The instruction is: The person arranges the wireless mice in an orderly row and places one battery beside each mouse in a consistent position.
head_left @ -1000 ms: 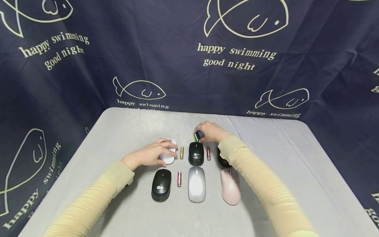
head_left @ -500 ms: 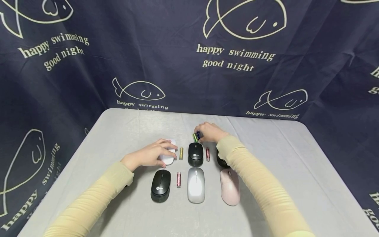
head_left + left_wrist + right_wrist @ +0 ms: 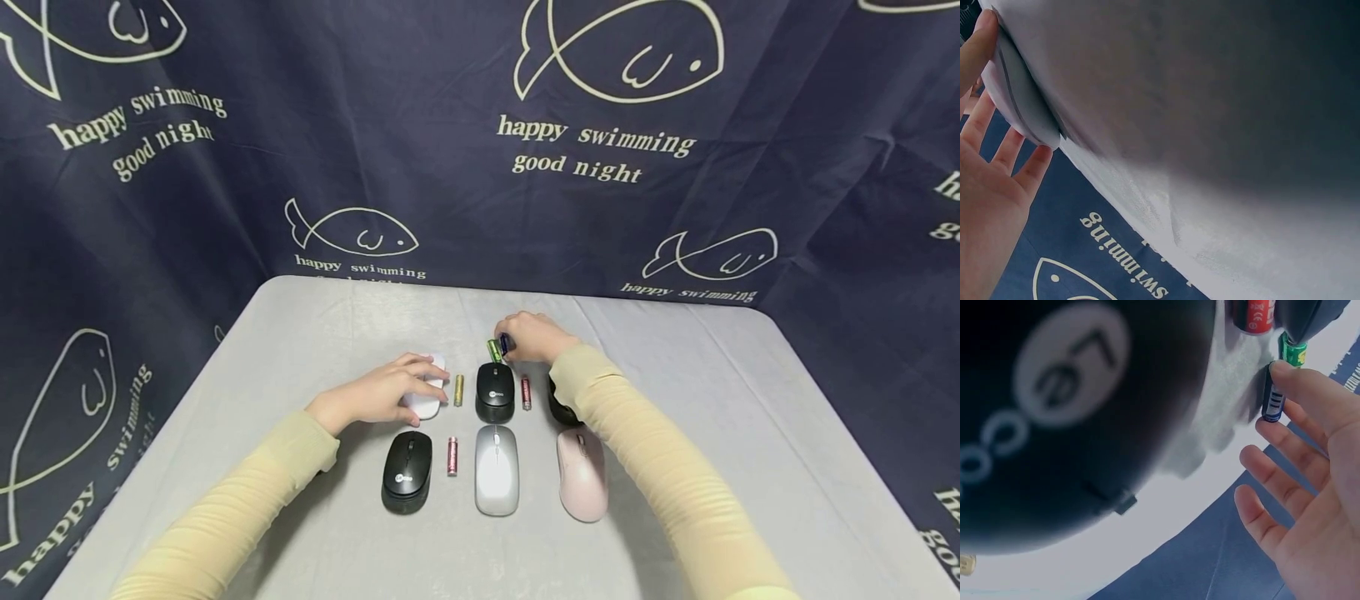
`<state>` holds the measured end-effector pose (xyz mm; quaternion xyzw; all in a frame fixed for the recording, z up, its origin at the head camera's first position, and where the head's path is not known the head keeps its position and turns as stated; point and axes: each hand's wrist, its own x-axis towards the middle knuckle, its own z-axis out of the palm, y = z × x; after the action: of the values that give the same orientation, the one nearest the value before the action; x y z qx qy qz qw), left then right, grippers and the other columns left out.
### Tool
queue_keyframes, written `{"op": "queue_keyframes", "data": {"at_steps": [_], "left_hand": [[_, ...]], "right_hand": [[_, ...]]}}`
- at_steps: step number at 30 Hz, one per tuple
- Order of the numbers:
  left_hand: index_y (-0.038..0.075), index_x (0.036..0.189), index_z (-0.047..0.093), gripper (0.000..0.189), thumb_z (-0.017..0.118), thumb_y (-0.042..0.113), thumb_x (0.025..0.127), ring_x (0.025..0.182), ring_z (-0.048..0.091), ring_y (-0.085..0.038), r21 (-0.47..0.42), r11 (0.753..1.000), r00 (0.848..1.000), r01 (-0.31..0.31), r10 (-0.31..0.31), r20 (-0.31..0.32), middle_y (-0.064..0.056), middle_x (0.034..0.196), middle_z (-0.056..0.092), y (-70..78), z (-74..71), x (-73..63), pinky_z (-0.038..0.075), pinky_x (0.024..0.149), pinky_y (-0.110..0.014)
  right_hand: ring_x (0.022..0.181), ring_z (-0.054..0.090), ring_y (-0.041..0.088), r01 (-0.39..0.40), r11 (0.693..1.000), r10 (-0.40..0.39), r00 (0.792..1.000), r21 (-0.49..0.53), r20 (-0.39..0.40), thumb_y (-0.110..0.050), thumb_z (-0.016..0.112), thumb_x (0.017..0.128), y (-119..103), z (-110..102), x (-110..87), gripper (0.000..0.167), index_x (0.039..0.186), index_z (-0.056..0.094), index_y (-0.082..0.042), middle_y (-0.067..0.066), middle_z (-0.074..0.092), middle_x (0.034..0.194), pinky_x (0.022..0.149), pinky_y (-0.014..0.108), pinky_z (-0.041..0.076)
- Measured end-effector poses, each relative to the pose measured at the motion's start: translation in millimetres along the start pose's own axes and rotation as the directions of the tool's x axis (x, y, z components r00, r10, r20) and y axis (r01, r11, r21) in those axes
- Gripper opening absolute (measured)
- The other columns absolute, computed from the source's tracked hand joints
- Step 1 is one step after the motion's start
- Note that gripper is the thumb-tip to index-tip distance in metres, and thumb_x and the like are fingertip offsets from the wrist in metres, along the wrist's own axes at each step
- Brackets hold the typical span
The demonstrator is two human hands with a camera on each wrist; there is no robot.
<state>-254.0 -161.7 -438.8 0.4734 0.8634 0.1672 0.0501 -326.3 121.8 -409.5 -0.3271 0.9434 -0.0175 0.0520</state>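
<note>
My left hand (image 3: 384, 390) lies over a white computer mouse (image 3: 431, 406), its thumb and fingers at the mouse's edges. In the left wrist view, fingertips touch the edge of that mouse (image 3: 1019, 94) with the thumb at the opposite side. At the back, my right hand (image 3: 534, 337) pinches a dark blue battery (image 3: 1272, 400) between thumb and fingers. Beside it a green battery (image 3: 494, 350) sits just behind a black mouse (image 3: 495, 390). That black mouse looms large in the right wrist view.
A yellow battery (image 3: 459, 390) and a red battery (image 3: 527, 392) flank the middle black mouse. My right sleeve partly covers another black mouse (image 3: 562, 407). Nearer are a black mouse (image 3: 407, 472), a red battery (image 3: 452, 457), a silver mouse (image 3: 497, 471) and a pink mouse (image 3: 582, 475).
The green and blue batteries have come slightly apart, the green one lower and more visible beside my right fingers. My left hand stays on the white mouse.
</note>
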Motion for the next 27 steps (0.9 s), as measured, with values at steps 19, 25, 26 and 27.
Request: {"op": "queue_keyframes", "data": {"at_steps": [19,25,26,27], "left_hand": [[0.024,0.116,0.067,0.05,0.081,0.025,0.067,0.134,0.034,-0.038,0.004,1.0,1.0,-0.015,0.015,-0.005,-0.003,0.138,0.051,-0.5,1.0,0.8,0.028,0.112,-0.048],[0.024,0.116,0.067,0.051,0.081,0.025,0.067,0.134,0.033,-0.037,0.005,1.0,1.0,-0.011,0.011,-0.005,-0.003,0.138,0.051,-1.0,1.1,0.5,0.028,0.112,-0.049],[0.024,0.116,0.067,0.051,0.081,0.024,0.067,0.134,0.033,-0.037,0.005,1.0,1.0,-0.012,0.012,-0.006,-0.003,0.138,0.051,-1.0,1.2,0.5,0.028,0.112,-0.049],[0.024,0.116,0.067,0.051,0.081,0.024,0.067,0.134,0.033,-0.037,0.007,1.0,1.0,-0.012,0.012,-0.006,-0.003,0.138,0.051,-1.1,1.2,0.6,0.028,0.112,-0.049]], "right_hand": [[0.104,0.061,0.028,-0.001,1.0,0.001,1.0,-0.001,-0.011,-0.024,0.074,0.075,1.1,-20.0,-11.2,0.042,0.114,0.065,-0.013,0.006,0.065,0.113,0.084,0.051,0.05],[0.099,0.062,0.028,0.017,1.0,-0.017,0.999,0.004,-0.04,-0.023,0.072,0.074,3.1,-25.7,-15.1,0.043,0.115,0.064,-0.012,0.006,0.064,0.11,0.084,0.048,0.051],[0.099,0.062,0.028,0.017,1.0,-0.017,0.999,0.001,-0.041,-0.023,0.072,0.074,3.1,-26.7,-16.1,0.043,0.115,0.064,-0.013,0.006,0.064,0.111,0.084,0.048,0.051],[0.099,0.062,0.027,0.016,1.0,-0.016,0.999,0.0,-0.039,-0.023,0.072,0.074,3.1,-27.6,-17.1,0.044,0.116,0.064,-0.013,0.006,0.063,0.111,0.083,0.048,0.051]]}}
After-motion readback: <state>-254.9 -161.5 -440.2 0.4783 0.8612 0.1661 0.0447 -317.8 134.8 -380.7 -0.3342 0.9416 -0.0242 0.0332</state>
